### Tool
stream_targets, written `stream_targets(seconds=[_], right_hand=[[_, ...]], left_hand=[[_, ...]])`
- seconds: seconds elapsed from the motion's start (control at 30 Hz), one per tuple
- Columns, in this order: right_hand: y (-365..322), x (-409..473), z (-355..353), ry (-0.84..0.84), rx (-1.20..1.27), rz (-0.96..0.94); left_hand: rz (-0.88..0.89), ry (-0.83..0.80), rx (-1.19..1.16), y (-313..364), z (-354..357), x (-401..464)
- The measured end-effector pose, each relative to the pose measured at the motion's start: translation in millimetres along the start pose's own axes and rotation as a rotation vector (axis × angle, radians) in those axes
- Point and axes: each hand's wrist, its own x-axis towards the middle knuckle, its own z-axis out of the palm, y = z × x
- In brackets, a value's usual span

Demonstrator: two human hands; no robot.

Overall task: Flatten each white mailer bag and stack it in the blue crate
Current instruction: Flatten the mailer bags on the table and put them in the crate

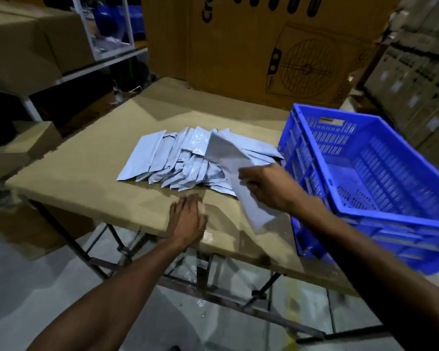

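mailer bags point(178, 160): fanned pile (white) | blue crate point(380, 183): tilted, table's right edge

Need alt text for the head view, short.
A person's right hand grips one white mailer bag above a fanned pile of bags on a cardboard-topped table. The left hand rests flat on the table; a blue crate sits at right.
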Motion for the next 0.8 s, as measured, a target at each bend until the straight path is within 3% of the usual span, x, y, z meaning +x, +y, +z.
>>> stream_targets(seconds=[0.17,0.4,0.53,0.63,0.8], right_hand=[[28,4,-63,0.196,0.252,0.213],[89,-19,-111,0.282,0.191,0.425],[128,-38,-128,0.268,0.182,0.53],[157,-47,-136,0.255,0.03,0.557],[205,-60,-131,0.004,-0.253,0.55]], left_hand=[[0.1,-0.148,0.133,31,19,2],[0.178,-0.226,0.142,76,38,10],[0.188,-0.237,0.154,99,46,17],[0.158,-0.235,0.18,111,53,18],[0.142,-0.153,0.279,116,60,16]])
